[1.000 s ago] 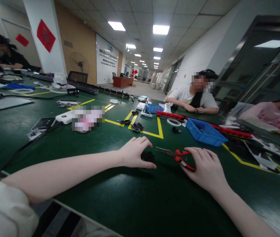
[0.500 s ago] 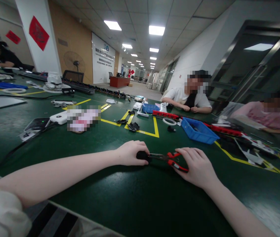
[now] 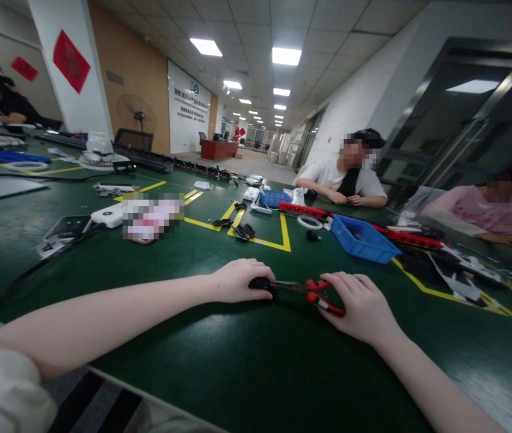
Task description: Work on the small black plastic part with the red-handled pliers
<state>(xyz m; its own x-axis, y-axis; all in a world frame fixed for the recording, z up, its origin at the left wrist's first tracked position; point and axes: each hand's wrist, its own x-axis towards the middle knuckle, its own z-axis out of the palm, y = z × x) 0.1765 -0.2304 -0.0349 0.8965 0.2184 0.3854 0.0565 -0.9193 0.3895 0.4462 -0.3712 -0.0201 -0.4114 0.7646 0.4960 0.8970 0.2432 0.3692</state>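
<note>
Near the middle of the green table, my left hand (image 3: 241, 281) is closed round a small black part (image 3: 262, 284). My right hand (image 3: 360, 302) grips the red and black handles of a pair of pliers (image 3: 324, 297). The handles are spread apart, and the metal jaws point left and meet the right side of the black part. Whether the jaws are closed on it is too small to tell. Several black pieces (image 3: 243, 231) lie beyond my hands, beside yellow tape lines on the table.
A blue bin (image 3: 364, 240) stands at the right, with red strips behind it. A pixelated phone (image 3: 153, 221) and a white device (image 3: 109, 215) lie at the left. Across the table sits a person (image 3: 350, 171); another, in pink (image 3: 476, 210), is at the far right.
The black part in my left hand has turned slightly, showing more of its surface. Both hands and the pliers have hardly moved.
</note>
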